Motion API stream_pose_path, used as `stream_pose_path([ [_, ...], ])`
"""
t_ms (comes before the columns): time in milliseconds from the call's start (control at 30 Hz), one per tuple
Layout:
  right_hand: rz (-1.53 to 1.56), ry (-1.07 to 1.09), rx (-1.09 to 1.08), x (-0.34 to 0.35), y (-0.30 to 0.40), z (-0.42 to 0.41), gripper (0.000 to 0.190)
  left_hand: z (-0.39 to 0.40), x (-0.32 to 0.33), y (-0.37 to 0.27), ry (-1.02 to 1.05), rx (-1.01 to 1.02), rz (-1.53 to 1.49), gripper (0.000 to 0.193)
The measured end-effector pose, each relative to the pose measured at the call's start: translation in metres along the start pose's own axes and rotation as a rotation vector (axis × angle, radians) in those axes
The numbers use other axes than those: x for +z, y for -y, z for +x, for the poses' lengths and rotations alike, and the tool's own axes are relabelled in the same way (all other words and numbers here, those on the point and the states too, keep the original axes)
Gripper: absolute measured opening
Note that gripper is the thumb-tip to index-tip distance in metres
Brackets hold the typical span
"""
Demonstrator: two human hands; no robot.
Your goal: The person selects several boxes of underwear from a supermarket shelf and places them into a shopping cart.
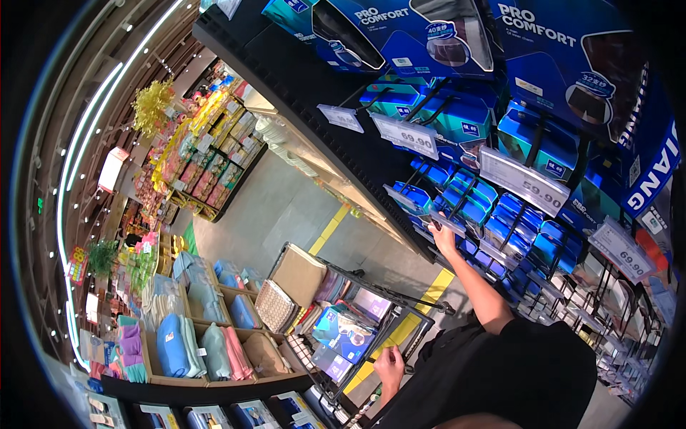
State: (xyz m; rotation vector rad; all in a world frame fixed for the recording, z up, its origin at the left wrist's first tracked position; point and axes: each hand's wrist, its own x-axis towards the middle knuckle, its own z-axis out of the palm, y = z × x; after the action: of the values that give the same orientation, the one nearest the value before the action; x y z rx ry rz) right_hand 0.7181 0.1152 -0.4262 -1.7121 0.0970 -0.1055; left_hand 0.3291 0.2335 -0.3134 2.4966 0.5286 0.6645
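My right hand [443, 236] is raised to the lower rows of blue boxed underwear packs [470, 195]. Its fingers are at a clear price-tag holder [448, 222] on a display hook; their grip is partly hidden. Lower down, my left hand [390, 364] has curled fingers beside the handle end of a black shopping cart [423, 317]. Whether it holds anything is unclear. In the cart lie a blue underwear box [343, 332], purple-and-white boxes [372, 304], a beige folded textile [298, 273] and a patterned woven one [276, 307].
Large underwear boxes [557, 59] hang on the black rack above several price tags [525, 179]. A wooden bin display [214, 382] of folded towels or clothing stands beside the cart. Grey floor [257, 198] with a yellow stripe runs past the rack's end towards a packed goods display [209, 171].
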Motion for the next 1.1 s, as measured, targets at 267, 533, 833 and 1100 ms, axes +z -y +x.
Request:
stream_pose_path([
  [267, -0.059, -0.092, 0.015, 0.01, 0.0, 0.012, 0.068, 0.002, 0.001, 0.001, 0.001, 0.005, -0.029, 0.017],
  [533, -0.245, -0.236, -0.098, 0.026, -0.033, 0.036, 0.06, 0.005, -0.003, 0.0, 0.013, 0.001, -0.035, 0.016],
  [833, -0.399, -0.206, 0.22, 0.003, -0.057, 0.062, 0.075, 0.009, -0.004, -0.009, 0.087, -0.067, -0.151, 0.019],
  [1100, -0.4, -0.316, 0.046, -0.028, -0.086, 0.063, 0.071, 0.008, -0.005, -0.01, 0.142, -0.135, -0.315, 0.019],
])
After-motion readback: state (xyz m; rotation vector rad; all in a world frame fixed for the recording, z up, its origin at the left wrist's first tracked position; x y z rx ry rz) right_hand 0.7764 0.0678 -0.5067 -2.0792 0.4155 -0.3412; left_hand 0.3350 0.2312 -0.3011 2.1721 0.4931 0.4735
